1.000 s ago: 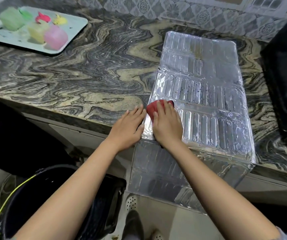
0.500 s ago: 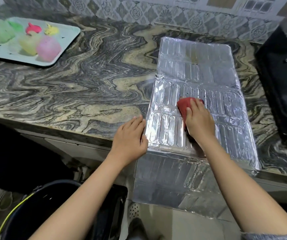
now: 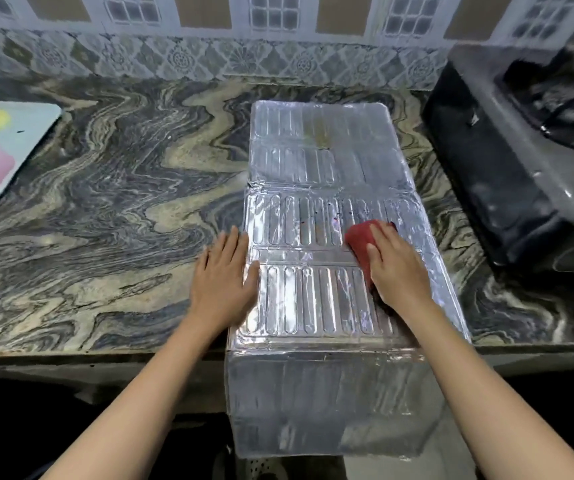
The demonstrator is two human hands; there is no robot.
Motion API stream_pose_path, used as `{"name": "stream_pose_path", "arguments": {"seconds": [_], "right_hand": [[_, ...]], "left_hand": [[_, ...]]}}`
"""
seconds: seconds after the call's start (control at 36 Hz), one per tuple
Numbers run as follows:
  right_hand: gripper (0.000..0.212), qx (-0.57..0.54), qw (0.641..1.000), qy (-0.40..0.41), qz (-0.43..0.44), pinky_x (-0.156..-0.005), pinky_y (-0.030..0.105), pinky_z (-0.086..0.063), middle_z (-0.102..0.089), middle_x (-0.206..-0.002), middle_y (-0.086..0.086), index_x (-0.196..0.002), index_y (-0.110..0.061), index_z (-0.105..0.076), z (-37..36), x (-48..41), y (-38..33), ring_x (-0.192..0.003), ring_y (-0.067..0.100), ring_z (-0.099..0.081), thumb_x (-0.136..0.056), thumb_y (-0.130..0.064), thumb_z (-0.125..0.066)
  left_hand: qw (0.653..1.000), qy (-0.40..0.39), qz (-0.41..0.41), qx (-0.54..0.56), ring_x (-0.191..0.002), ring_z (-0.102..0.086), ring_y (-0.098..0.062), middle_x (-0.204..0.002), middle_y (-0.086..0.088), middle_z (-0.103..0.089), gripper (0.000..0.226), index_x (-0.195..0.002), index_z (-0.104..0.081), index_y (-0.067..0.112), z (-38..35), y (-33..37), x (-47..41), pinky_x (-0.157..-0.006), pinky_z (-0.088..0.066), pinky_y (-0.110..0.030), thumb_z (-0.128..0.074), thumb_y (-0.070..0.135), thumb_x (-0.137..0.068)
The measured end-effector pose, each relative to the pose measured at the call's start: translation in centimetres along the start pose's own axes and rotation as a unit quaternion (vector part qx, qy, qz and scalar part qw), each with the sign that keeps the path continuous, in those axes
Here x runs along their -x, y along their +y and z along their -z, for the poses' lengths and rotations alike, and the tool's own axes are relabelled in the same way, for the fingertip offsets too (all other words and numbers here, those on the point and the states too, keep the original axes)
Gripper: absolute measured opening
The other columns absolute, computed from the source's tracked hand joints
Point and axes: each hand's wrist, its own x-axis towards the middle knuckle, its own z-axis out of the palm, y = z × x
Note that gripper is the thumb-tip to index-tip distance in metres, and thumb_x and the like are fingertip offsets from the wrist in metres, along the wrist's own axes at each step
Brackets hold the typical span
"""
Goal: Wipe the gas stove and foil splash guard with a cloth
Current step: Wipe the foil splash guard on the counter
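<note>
Here, in the head view, the foil splash guard [image 3: 316, 216] lay flat on the marbled granite counter [image 3: 112, 216], its long axis running away from the person, its near panel folded down over the counter edge. The right hand [image 3: 396, 271], nearer the soiled middle panel, pressed a red cloth [image 3: 360, 242] flat under its palm. The left hand [image 3: 223, 282], spread open and holding nothing, pinned the guard's left edge. The gas stove [image 3: 507, 161] stood well apart, rightward; a tiled wall [image 3: 181, 60] closed the back.
</note>
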Motion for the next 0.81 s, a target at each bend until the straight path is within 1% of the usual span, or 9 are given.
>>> {"name": "stream_pose_path", "arguments": {"seconds": [0.06, 0.17, 0.25, 0.31, 0.36, 0.47, 0.64, 0.72, 0.81], "right_hand": [[0.047, 0.004, 0.999, 0.023, -0.038, -0.115, 0.041, -0.02, -0.025, -0.154, 0.004, -0.144, -0.014, -0.031, 0.5, -0.8, 1.8, -0.141, 0.024, -0.025, -0.1, -0.029, -0.028], [0.047, 0.015, 0.993, 0.043, -0.106, -0.116, 0.041, -0.014, -0.022, -0.155, 0.007, -0.145, -0.012, -0.029, 1.4, -3.4, 4.2, -0.143, 0.024, -0.021, -0.1, -0.028, -0.027], [0.047, 0.011, 0.989, 0.058, -0.136, -0.116, 0.041, -0.014, -0.021, -0.155, 0.01, -0.144, -0.012, -0.029, 1.4, -5.7, 3.6, -0.142, 0.028, -0.022, -0.099, -0.026, -0.03], [0.048, 0.015, 0.989, 0.058, -0.136, -0.116, 0.041, -0.012, -0.02, -0.156, 0.009, -0.145, -0.013, -0.027, 1.0, -6.8, 2.5, -0.143, 0.026, -0.018, -0.099, -0.026, -0.029], [0.048, 0.018, 0.991, 0.049, -0.12, -0.116, 0.039, -0.011, -0.019, -0.156, 0.007, -0.146, -0.014, -0.024, 0.4, -7.4, 1.4, -0.144, 0.024, -0.015, -0.1, -0.028, -0.027], [0.049, 0.029, 0.998, 0.017, -0.055, -0.116, 0.039, -0.011, -0.018, -0.157, 0.004, -0.147, -0.016, -0.022, -0.9, -7.5, -1.3, -0.144, 0.022, -0.015, -0.1, -0.03, -0.024], [0.048, 0.024, 0.998, -0.023, 0.048, -0.116, 0.035, -0.009, -0.017, -0.157, 0.001, -0.147, -0.019, -0.022, -2.7, -6.4, -6.3, -0.144, 0.019, -0.013, -0.1, -0.03, -0.025], [0.048, 0.021, 0.994, -0.036, 0.101, -0.115, 0.035, -0.012, -0.019, -0.156, 0.001, -0.146, -0.019, -0.023, -3.5, -5.5, -8.6, -0.144, 0.019, -0.015, -0.1, -0.03, -0.026], [0.047, 0.018, 0.988, -0.045, 0.15, -0.115, 0.032, -0.011, -0.019, -0.156, 0.0, -0.146, -0.021, -0.023, -4.1, -5.1, -10.5, -0.144, 0.018, -0.016, -0.1, -0.03, -0.027]], "left_hand": [[1.0, 0.0, 0.001, -0.002, -0.144, 0.012, -0.011, -0.156, 0.005, 0.011, 0.066, -0.148, 0.006, 0.023, -0.1, -0.1, -0.1, -0.118, 0.005, -0.037, -0.005, 0.052, -0.089], [1.0, 0.01, 0.0, 0.003, -0.143, 0.013, -0.008, -0.156, 0.008, 0.011, 0.063, -0.148, 0.006, 0.025, -0.3, -0.3, -0.2, -0.118, 0.006, -0.036, -0.007, 0.05, -0.092], [1.0, 0.012, 0.001, 0.006, -0.143, 0.013, -0.006, -0.155, 0.01, 0.011, 0.063, -0.149, 0.004, 0.025, -0.3, -0.2, -0.3, -0.118, 0.006, -0.035, -0.008, 0.05, -0.092], [1.0, 0.019, 0.002, 0.014, -0.143, 0.012, -0.005, -0.156, 0.01, 0.008, 0.063, -0.149, 0.001, 0.023, -0.4, -0.2, -0.3, -0.118, 0.006, -0.035, -0.009, 0.049, -0.092], [1.0, 0.023, 0.004, 0.019, -0.143, 0.012, -0.004, -0.156, 0.01, 0.008, 0.064, -0.149, 0.0, 0.023, -0.4, -0.3, -0.3, -0.118, 0.007, -0.034, -0.008, 0.049, -0.091], [1.0, 0.018, 0.004, 0.016, -0.143, 0.015, -0.005, -0.154, 0.011, 0.013, 0.067, -0.149, 0.004, 0.023, -0.5, -0.3, -0.3, -0.117, 0.009, -0.032, -0.001, 0.051, -0.088], [1.0, 0.021, 0.001, 0.015, -0.143, 0.015, -0.006, -0.152, 0.011, 0.017, 0.064, -0.148, 0.006, 0.023, -0.5, -0.5, -0.3, -0.117, 0.01, -0.032, -0.004, 0.049, -0.091], [0.999, 0.025, 0.001, 0.021, -0.143, 0.013, -0.007, -0.15, 0.011, 0.017, 0.063, -0.148, 0.005, 0.022, -0.4, -0.4, -0.3, -0.117, 0.011, -0.032, -0.008, 0.047, -0.092], [0.999, 0.026, 0.003, 0.02, -0.144, 0.013, -0.007, -0.15, 0.011, 0.018, 0.065, -0.148, 0.006, 0.021, -0.4, -0.3, -0.3, -0.117, 0.011, -0.032, -0.004, 0.047, -0.089]]}}
